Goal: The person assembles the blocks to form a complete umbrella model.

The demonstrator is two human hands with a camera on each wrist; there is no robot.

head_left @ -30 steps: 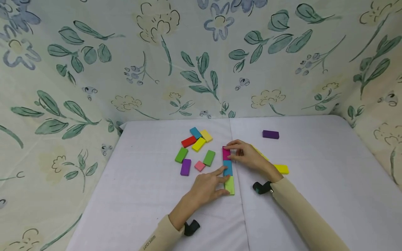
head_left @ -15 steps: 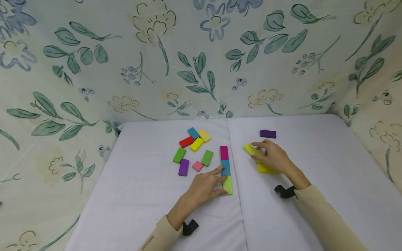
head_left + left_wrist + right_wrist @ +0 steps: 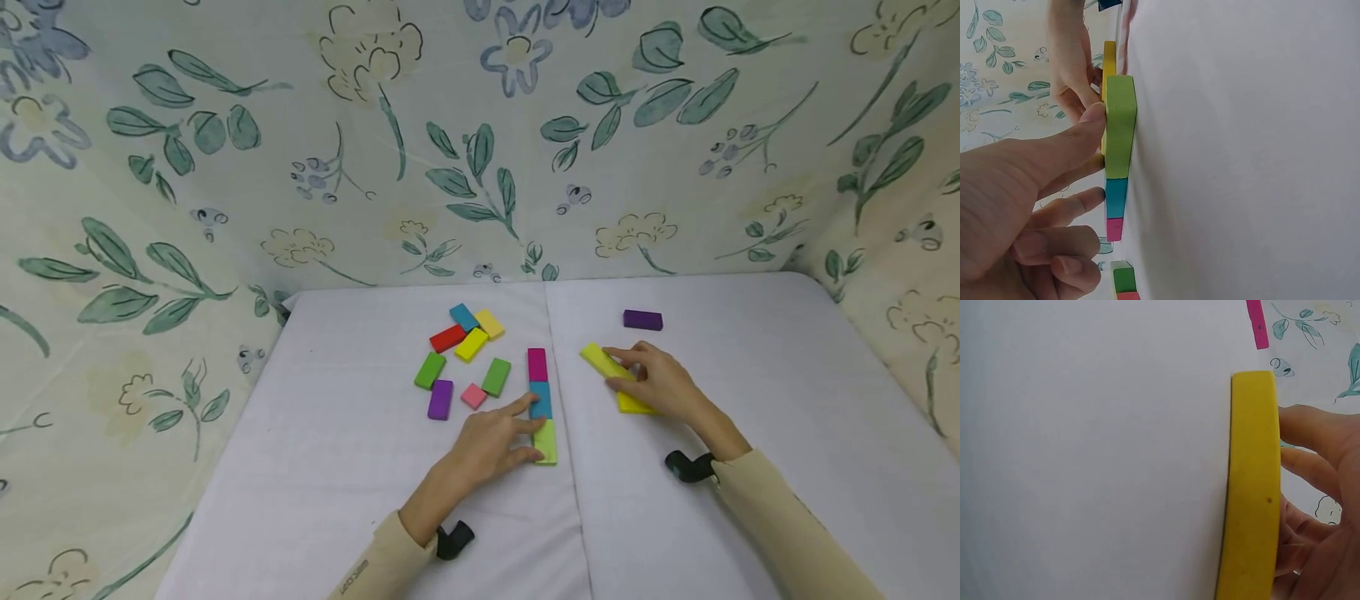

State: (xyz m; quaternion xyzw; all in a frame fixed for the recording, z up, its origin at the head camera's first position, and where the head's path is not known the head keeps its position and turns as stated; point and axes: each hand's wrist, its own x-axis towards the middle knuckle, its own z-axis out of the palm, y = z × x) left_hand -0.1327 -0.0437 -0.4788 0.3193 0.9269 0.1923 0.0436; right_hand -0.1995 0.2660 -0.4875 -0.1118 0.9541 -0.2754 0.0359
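A straight row lies on the white cloth: a magenta block [image 3: 537, 365], a blue block [image 3: 543, 407] and a lime green block [image 3: 547, 450]. My left hand [image 3: 483, 446] touches its left side with extended fingers, the thumb at the lime block and the fingertips by the blue one. To the right, a long yellow block [image 3: 596, 357] lies slanted; thumb and index finger of my right hand [image 3: 663, 383] pinch it. Another yellow block [image 3: 633, 405] is partly hidden beneath that hand. In the right wrist view, one yellow block [image 3: 1250, 487] fills the middle, curled fingers behind it.
Left of the row lie several loose blocks, among them a red block [image 3: 447, 338], a purple block [image 3: 440, 400], a green block [image 3: 497, 377] and a small pink block [image 3: 473, 396]. A dark purple block [image 3: 642, 320] sits farther back on the right. Floral cloth hangs behind.
My right hand has left the magenta block and moved right to the slanted yellow block, shifting only slightly since half a second ago. My left hand has stayed at the row.
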